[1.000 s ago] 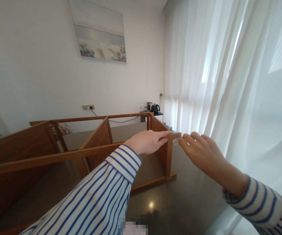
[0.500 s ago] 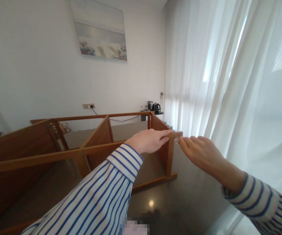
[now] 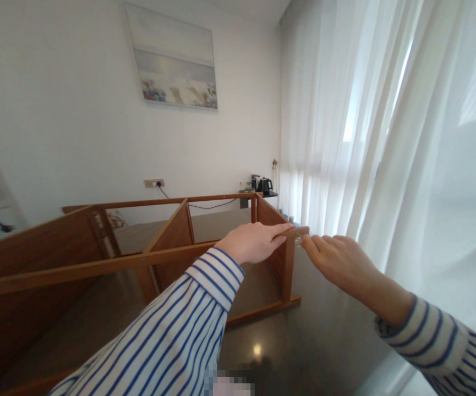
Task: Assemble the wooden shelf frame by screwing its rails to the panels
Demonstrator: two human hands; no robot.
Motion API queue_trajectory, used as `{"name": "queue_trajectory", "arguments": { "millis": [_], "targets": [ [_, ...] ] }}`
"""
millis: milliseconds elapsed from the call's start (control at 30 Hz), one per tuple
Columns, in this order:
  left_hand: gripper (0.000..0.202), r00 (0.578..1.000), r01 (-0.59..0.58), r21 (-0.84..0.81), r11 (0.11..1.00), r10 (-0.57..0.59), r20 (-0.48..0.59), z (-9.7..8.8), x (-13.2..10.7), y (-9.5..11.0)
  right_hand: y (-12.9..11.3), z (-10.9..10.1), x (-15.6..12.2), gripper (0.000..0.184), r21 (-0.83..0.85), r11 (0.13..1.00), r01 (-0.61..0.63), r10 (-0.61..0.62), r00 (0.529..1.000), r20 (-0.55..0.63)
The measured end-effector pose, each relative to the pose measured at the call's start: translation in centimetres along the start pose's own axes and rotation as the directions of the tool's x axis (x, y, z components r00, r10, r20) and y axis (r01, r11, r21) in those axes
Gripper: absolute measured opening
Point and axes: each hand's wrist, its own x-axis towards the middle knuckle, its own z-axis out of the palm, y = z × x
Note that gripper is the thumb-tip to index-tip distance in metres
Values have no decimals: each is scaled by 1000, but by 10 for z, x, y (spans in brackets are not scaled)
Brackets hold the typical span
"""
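A brown wooden shelf unit [image 3: 180, 254] lies on its side in front of me, its rails and shelf boards forming open bays. My left hand [image 3: 254, 242] grips the near rail close to its right end, index finger stretched along the top and thumb lower on the side. Just beyond that end, my right hand [image 3: 337, 258] is closed in a pinch. A small, shiny, clear-looking piece [image 3: 299, 240] shows between its fingertips and the wood; its kind is too small to tell.
Under the shelf unit is a dark, glossy surface [image 3: 324, 324]. A black kettle [image 3: 264, 186] stands on a small table at the back. White curtains [image 3: 337, 137] hang on the right. A cable [image 3: 213, 206] runs from the wall socket [image 3: 154, 183] behind the frame.
The view has tilted up slightly, so the scene sits a little lower. Both hands stay at the same corner of the shelf unit, with no clear change of grip.
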Motion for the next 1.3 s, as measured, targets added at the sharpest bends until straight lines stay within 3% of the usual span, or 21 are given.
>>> {"name": "queue_trajectory", "arguments": {
  "millis": [333,500,600,733,867,1000,1167,1300],
  "targets": [
    [58,988,39,162,986,-14,-154,10,-8,7,12,-16,-4,14,44,998,45,-43,998,-47],
    [54,959,-14,195,981,68,-276,11,-19,5,14,-11,-5,13,266,961,-78,106,990,-91],
    [54,921,7,196,981,70,-382,2,-48,-12,8,3,1,24,421,889,-178,243,964,-105],
    [59,880,231,158,960,-136,-456,-15,-112,-62,-3,25,13,29,606,762,-230,345,935,-78],
    [71,841,461,110,880,-395,-369,-24,-182,-117,-15,43,20,30,697,681,-224,368,928,-61],
    [72,830,551,120,825,-528,-183,-23,-222,-147,-25,52,23,29,723,667,-180,350,932,-91],
    [59,838,542,160,825,-516,-180,-21,-227,-151,-32,54,27,28,777,612,-149,394,909,-135],
    [57,834,546,203,813,-506,-221,-18,-215,-139,-20,68,30,31,801,551,-233,449,892,-49]
  ]
}}
